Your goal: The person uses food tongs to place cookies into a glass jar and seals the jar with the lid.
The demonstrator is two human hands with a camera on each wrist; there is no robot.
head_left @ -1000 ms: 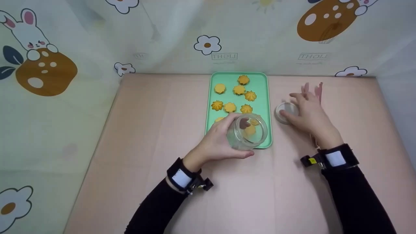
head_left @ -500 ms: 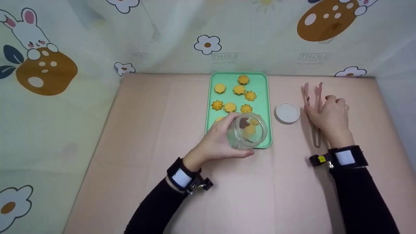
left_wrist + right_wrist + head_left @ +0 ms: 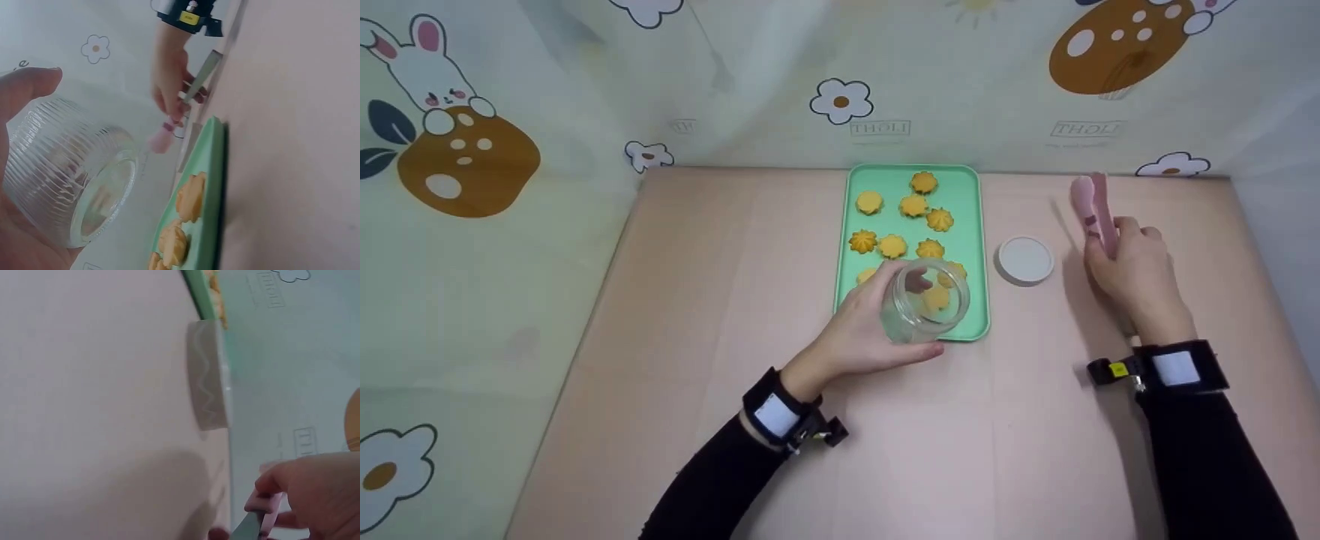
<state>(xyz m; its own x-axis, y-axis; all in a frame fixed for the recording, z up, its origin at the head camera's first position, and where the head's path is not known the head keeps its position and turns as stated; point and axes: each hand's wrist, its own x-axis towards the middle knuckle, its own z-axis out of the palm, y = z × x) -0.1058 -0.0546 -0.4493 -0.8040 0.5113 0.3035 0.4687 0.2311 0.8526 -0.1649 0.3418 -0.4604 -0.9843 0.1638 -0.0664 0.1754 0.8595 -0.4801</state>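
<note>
Tongs (image 3: 1091, 206): gripped in right hand (image 3: 1136, 274), tips pointing away, right of tray (image 3: 913, 330); left hand (image 3: 859, 330) clasps jar (image 3: 926, 304) over its near end.

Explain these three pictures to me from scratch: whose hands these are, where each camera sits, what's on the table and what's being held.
No machine here: a person works with two bare hands, with a small camera strapped to each wrist and one worn on the head.

The wide picture is the head camera, looking down at a pink table. The other two come from the wrists, so they look sideways and tilted.

On the table lies a green tray of yellow flower-shaped cookies, with a white round lid beside it, to its right.

The left hand grips a ribbed glass jar, tipped on its side over the near end of the tray. The right hand holds pink-tipped tongs, lifted and pointing away from the person.
</note>
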